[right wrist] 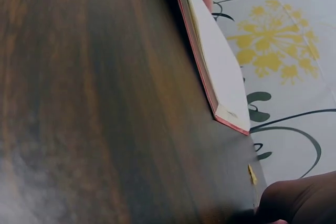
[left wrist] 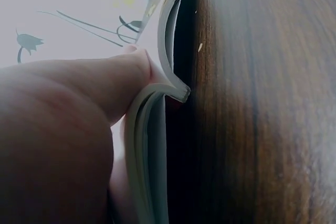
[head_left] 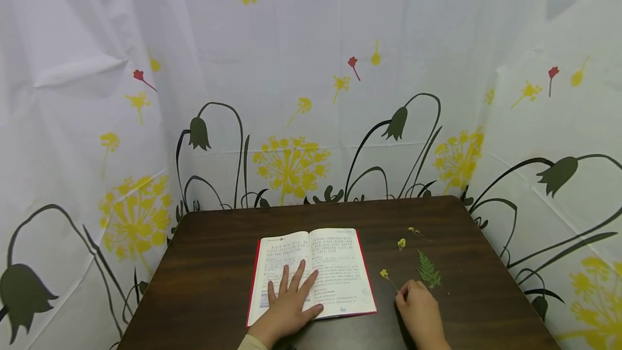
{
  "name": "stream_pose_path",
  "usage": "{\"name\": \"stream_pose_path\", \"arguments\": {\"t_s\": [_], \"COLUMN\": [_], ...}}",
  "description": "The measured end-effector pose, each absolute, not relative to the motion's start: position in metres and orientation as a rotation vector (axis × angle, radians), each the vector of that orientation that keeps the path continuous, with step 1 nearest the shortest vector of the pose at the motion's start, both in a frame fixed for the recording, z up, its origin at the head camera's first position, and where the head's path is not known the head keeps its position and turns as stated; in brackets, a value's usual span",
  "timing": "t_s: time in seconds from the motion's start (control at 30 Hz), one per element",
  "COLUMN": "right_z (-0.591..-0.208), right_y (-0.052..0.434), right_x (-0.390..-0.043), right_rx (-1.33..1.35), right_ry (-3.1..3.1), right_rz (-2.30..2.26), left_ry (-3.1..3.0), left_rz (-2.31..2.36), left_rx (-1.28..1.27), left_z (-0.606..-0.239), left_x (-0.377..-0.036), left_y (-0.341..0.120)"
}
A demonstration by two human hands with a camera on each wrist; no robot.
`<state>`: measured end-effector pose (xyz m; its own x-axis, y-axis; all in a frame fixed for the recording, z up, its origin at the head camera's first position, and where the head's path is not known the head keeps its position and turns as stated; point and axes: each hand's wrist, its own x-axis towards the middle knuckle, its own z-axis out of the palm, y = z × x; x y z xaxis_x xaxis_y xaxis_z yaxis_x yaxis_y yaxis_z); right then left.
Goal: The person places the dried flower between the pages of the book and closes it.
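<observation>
The left hand lies flat with fingers spread on the open book, apparently to keep its pages from closing; the right hand pinches the stem of a small yellow flower on the table, beside a fern sprig

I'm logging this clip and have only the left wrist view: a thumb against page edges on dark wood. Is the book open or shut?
Observer: The book lies open on the table, with the left hand flat across its pages.
Operator: What is the right hand doing?
Observer: The right hand rests right of the book, its fingers at the stem of a small yellow flower.
Operator: Anything else there?
Observer: A green fern sprig and two more yellow flowers lie beyond it.
</observation>
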<state>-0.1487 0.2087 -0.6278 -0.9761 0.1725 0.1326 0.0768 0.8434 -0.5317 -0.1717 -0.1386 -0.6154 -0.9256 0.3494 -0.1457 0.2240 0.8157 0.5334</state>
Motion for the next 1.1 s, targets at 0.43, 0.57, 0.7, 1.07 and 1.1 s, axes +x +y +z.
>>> {"name": "stream_pose_path", "arguments": {"t_s": [0.43,0.57,0.7,1.07,1.1], "right_z": [-0.634,-0.628,-0.626,-0.629,-0.629], "right_y": [0.209,0.207,0.201,0.155,0.152], "right_x": [-0.151,-0.153,-0.155,-0.161,-0.162], "right_rx": [-0.277,-0.334,-0.34,-0.257,-0.259], "right_ry": [-2.863,-2.807,-2.681,-2.534,-2.538], "right_rz": [0.982,1.138,1.385,1.737,1.723], "left_ry": [2.771,2.761,2.765,2.766,2.762], "left_rz": [0.813,0.816,0.82,0.844,0.846], "left_rx": [0.438,0.443,0.452,0.453,0.454], "left_z": [-0.615,-0.616,-0.615,-0.617,-0.616], "left_x": [-0.167,-0.17,-0.171,-0.168,-0.168], "left_y": [-0.145,-0.144,-0.142,-0.141,-0.142]}}
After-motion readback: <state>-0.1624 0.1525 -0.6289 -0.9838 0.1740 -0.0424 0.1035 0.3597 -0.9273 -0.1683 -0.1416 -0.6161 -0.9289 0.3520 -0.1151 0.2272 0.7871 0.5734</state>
